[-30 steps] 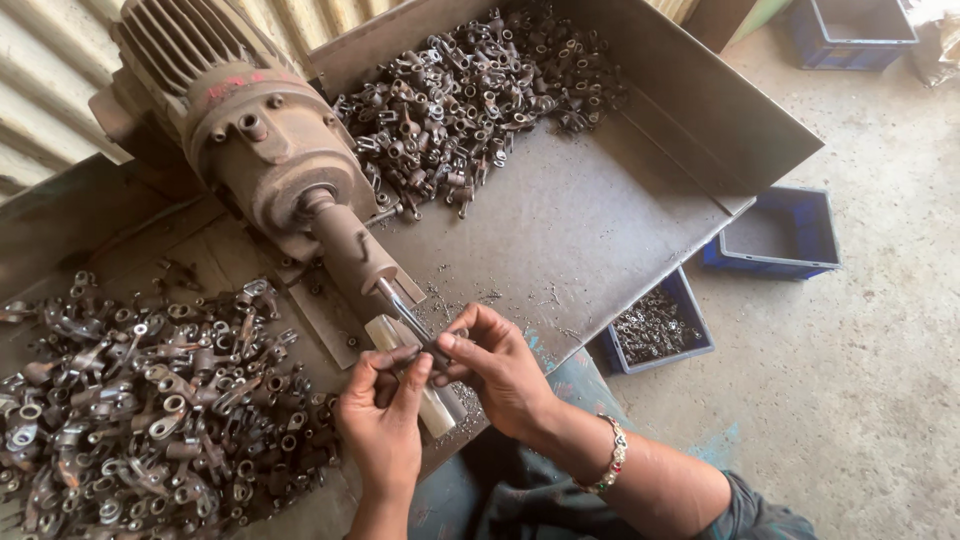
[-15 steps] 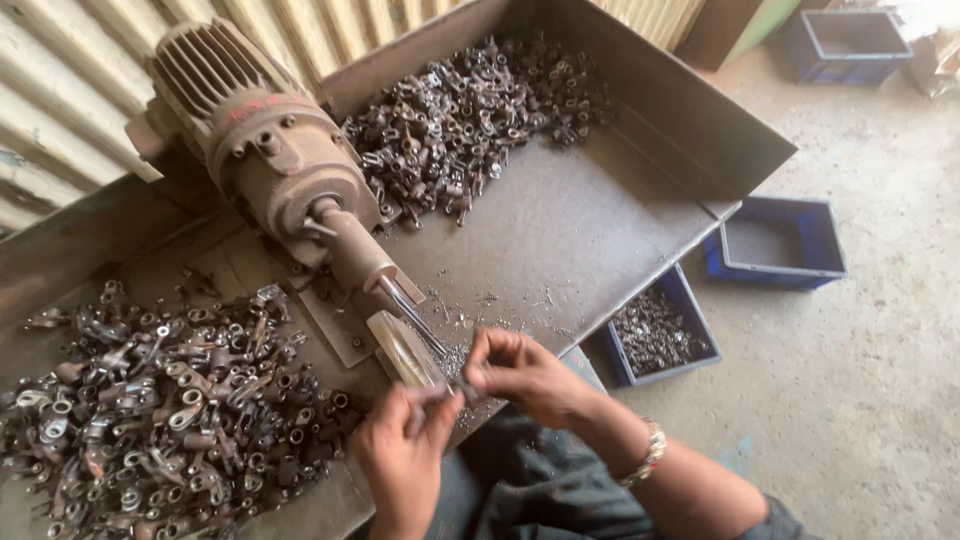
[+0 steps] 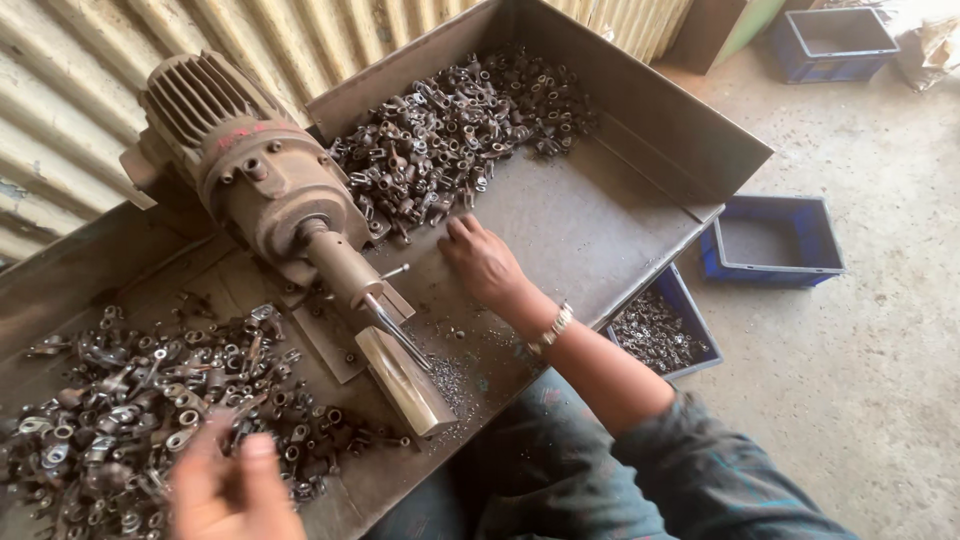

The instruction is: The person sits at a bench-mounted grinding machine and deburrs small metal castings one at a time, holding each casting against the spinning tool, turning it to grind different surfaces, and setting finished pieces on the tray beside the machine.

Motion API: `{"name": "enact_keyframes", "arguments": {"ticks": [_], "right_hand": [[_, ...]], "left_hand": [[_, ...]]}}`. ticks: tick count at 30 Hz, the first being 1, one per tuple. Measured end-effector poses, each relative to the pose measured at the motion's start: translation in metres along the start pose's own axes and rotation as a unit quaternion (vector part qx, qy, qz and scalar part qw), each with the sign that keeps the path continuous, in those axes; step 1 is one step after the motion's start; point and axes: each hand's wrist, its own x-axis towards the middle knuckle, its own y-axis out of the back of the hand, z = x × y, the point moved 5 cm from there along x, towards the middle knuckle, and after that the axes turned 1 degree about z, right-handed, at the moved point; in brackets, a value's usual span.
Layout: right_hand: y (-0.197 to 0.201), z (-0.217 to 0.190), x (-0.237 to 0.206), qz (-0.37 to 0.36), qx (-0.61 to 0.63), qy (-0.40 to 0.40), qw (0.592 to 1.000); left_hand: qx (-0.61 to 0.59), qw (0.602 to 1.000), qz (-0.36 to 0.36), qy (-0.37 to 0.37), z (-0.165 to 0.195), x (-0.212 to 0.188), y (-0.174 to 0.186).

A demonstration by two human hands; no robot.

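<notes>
Right hand (image 3: 482, 262) spread flat beside dull metal fittings (image 3: 455, 120), blurred left hand (image 3: 232, 490) grip unclear.

Right hand (image 3: 483, 262) outstretched, palm down; left hand (image 3: 232, 488) blurred.

2 parts piles (image 3: 455, 125), 3 blue bins (image 3: 775, 240), 1 motor (image 3: 255, 175).

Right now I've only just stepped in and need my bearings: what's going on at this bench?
A person sits at a metal tray that carries a worn electric motor with a spindle bit on its shaft. The right hand reaches flat across the tray toward the far heap of small metal parts. The left hand, blurred, is over the near heap of parts. Whether either hand holds a part cannot be told. Blue bins stand on the floor.
</notes>
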Motion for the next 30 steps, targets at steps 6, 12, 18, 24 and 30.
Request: {"name": "enact_keyframes", "arguments": {"ticks": [6,12,18,24,30], "right_hand": [[0.032,-0.012,-0.06,-0.051,0.131,-0.096,0.985],[0.051,-0.059,-0.109,-0.147,0.729,-0.334,0.579],[0.051,-0.086,-0.114,-0.103,0.78,-0.36,0.502],[0.053,-0.086,-0.113,-0.09,0.764,-0.353,0.533],[0.045,-0.088,-0.116,-0.043,0.754,-0.342,0.558]], "left_hand": [[0.01,0.991,-0.096,-0.087,-0.014,-0.029,-0.059],[-0.033,0.974,-0.147,-0.169,0.024,-0.045,-0.088],[-0.054,0.981,-0.119,-0.146,0.035,-0.037,-0.097],[-0.112,0.978,-0.131,-0.114,0.023,-0.036,-0.105],[-0.14,0.977,-0.142,-0.074,0.002,-0.035,-0.113]]}}
